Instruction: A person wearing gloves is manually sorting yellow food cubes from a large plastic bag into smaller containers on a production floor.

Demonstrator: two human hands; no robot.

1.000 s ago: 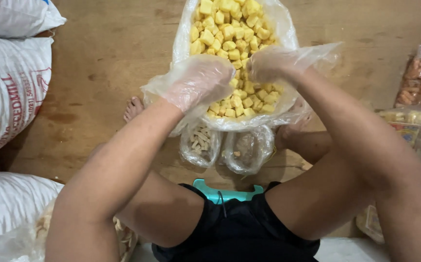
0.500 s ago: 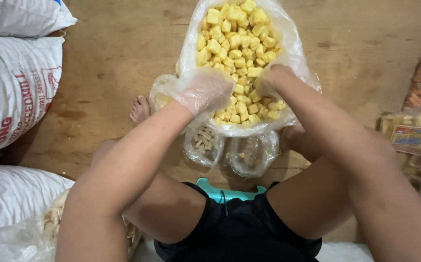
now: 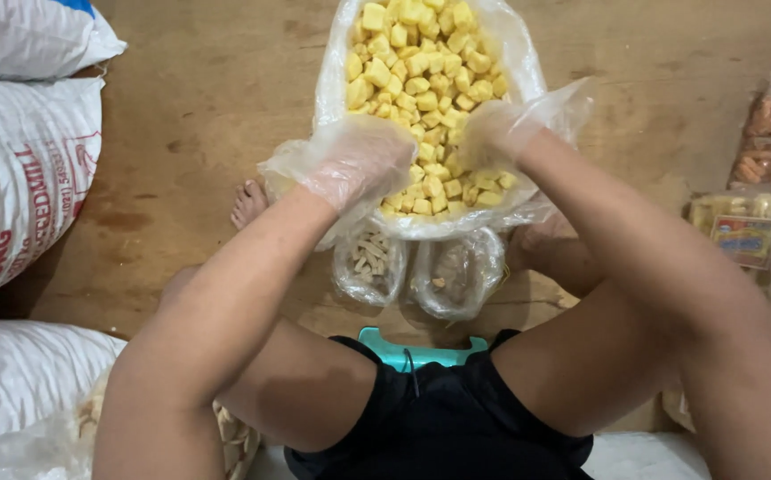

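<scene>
Looking down: I see both hands meet at the near rim of the big clear bag (image 3: 527,67), centre top of frame.
Left hand (image 3: 359,164): in a loose plastic glove, fingers curled on the bag's lip, likely keeping the mouth spread.
Right hand (image 3: 501,129): gloved too, dipped among the yellow cubes (image 3: 421,80); whether it grips any, I cannot tell.
Small bags (image 3: 416,271): two, just below the big one, within easy reach.
Sacks (image 3: 21,169): white, left edge, well apart.

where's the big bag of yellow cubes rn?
Head view, top centre: the big clear bag of yellow cubes lies open on the wooden floor, with the gloved left hand and right hand at its near end.
</scene>
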